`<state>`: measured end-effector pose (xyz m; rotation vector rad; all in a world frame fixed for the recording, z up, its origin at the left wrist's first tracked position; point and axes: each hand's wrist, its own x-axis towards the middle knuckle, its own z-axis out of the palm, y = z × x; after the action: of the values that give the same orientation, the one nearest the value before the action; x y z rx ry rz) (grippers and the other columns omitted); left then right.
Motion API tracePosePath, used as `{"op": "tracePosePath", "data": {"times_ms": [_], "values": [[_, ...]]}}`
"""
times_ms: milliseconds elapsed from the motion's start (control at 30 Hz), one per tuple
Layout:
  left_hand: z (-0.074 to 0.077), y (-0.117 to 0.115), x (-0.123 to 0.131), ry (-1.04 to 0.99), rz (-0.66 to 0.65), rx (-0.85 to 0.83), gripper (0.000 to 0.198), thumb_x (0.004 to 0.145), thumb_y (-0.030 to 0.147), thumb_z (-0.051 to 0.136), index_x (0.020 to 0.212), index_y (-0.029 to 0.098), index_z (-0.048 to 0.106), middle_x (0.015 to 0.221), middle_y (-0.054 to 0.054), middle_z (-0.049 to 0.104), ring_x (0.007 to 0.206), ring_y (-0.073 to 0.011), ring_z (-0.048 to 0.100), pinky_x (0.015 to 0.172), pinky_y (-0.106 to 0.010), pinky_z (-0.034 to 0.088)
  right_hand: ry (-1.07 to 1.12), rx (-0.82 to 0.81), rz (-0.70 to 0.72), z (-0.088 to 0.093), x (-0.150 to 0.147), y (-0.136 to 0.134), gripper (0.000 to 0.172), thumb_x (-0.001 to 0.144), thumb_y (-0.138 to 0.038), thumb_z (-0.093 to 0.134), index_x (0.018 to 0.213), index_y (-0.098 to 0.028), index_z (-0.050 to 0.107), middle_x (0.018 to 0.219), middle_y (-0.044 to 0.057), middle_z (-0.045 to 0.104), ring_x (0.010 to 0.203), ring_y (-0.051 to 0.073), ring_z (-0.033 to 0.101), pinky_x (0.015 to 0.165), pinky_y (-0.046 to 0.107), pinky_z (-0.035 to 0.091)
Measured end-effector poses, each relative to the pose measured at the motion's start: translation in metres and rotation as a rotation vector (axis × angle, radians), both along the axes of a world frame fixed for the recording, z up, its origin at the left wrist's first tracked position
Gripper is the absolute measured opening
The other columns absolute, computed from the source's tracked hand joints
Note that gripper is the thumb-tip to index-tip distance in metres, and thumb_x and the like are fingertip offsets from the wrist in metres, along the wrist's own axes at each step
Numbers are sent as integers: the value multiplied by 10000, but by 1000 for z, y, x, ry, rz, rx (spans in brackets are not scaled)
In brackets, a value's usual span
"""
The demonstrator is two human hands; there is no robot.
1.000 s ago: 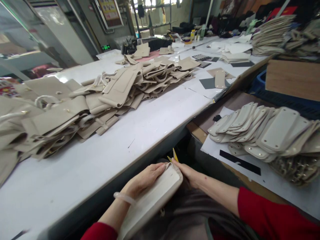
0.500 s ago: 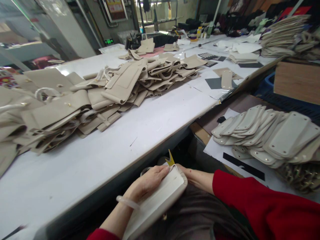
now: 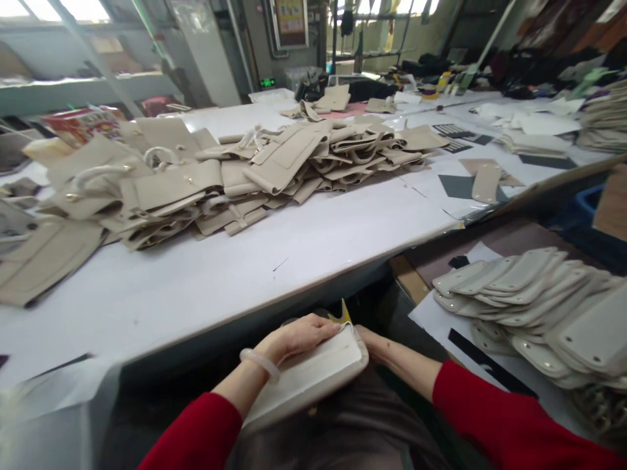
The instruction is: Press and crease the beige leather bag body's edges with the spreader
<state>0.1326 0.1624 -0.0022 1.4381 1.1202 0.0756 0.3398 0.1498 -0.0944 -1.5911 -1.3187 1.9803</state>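
Over my lap lies a beige handbag (image 3: 313, 378), tilted, with a broad pale face and a rounded far corner. My left hand (image 3: 301, 336) is wrapped over its upper edge, fingers pointing toward that corner; a pale bangle (image 3: 259, 363) circles the wrist. At the bag's far end is my right hand (image 3: 365, 336), closed against it, with most of its fingers hidden behind the corner. A yellow pointed piece (image 3: 344, 313) sticks up just behind the bag, between the hands; what it belongs to is hidden.
A long heap of beige bag pieces (image 3: 289, 156) with handles covers the middle of the white table (image 3: 206, 287). Right of me, a pile of rounded beige panels (image 3: 529, 287) with metal studs sits on a lower surface. The table's front edge runs just beyond my hands.
The camera view has swung left and up, so the table and heap appear further right. Both hands keep their hold on the bag, and the left hand lies a little flatter along its edge.
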Motion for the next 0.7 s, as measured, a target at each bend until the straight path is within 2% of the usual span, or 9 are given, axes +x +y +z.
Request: {"op": "tracePosePath", "data": {"times_ms": [100, 200, 267, 333, 433, 500, 567, 633, 700], "values": [[0, 0, -1, -7, 32, -31, 537, 871, 652, 482, 828, 166, 707, 775, -10, 627, 688, -148, 487, 667, -280, 382, -136, 25, 18, -2, 32, 19, 443, 927, -586, 591, 931, -143, 595, 652, 1, 608, 441, 107, 534, 414, 207, 442], [2, 1, -2, -7, 50, -54, 566, 840, 694, 510, 787, 163, 699, 700, 5, 575, 645, -132, 447, 631, -271, 358, -173, 3, 104, 18, 77, 33, 580, 859, -734, 550, 789, -158, 558, 549, 16, 573, 381, 135, 527, 340, 206, 385], [3, 1, -2, -5, 62, -64, 578, 818, 711, 532, 760, 159, 694, 666, 9, 546, 624, -128, 426, 604, -268, 341, -130, -94, 292, 38, 95, 41, 655, 778, -802, 582, 749, -148, 576, 529, 48, 590, 381, 170, 549, 345, 230, 405], [3, 0, -3, -4, 73, -73, 594, 810, 726, 532, 749, 158, 694, 649, 11, 533, 605, -124, 411, 580, -266, 326, -140, -81, 595, 57, 98, 49, 677, 766, -812, 569, 784, -137, 621, 557, 59, 620, 402, 180, 565, 374, 241, 420], [2, 0, -4, 5, 86, -69, 625, 809, 754, 513, 750, 161, 702, 646, 8, 550, 596, -126, 417, 567, -267, 318, -297, 254, 864, 76, 82, 62, 589, 815, -734, 559, 846, -153, 655, 691, 42, 670, 542, 171, 611, 461, 225, 407], [2, 0, -5, 5, 75, -41, 623, 825, 748, 500, 805, 171, 733, 718, -10, 626, 652, -151, 495, 610, -272, 362, -425, 515, 800, 83, 68, 71, 500, 861, -655, 560, 824, -164, 644, 752, 37, 671, 639, 174, 610, 516, 235, 357], [2, 1, -5, -12, 64, -2, 581, 847, 711, 517, 1004, 204, 753, 933, -33, 710, 831, -203, 597, 744, -286, 428, -528, 719, 718, 89, 57, 78, 490, 952, -593, 450, 778, -168, 621, 757, 53, 659, 702, 191, 598, 581, 273, 318], [1, 1, -5, -48, 75, 4, 610, 855, 668, 555, 1293, 250, 635, 1145, -47, 702, 1021, -243, 616, 885, -313, 443, -598, 907, 696, 94, 48, 84, 535, 1009, -547, 345, 740, -167, 609, 759, 80, 660, 753, 216, 598, 648, 313, 302], [-1, 1, -5, -87, 114, -29, 745, 853, 640, 584, 1480, 272, 419, 1207, -58, 688, 1079, -254, 618, 930, -338, 450, -606, 1034, 742, 98, 39, 89, 538, 1013, -538, 365, 709, -165, 606, 771, 100, 673, 789, 234, 605, 697, 338, 294]]}}
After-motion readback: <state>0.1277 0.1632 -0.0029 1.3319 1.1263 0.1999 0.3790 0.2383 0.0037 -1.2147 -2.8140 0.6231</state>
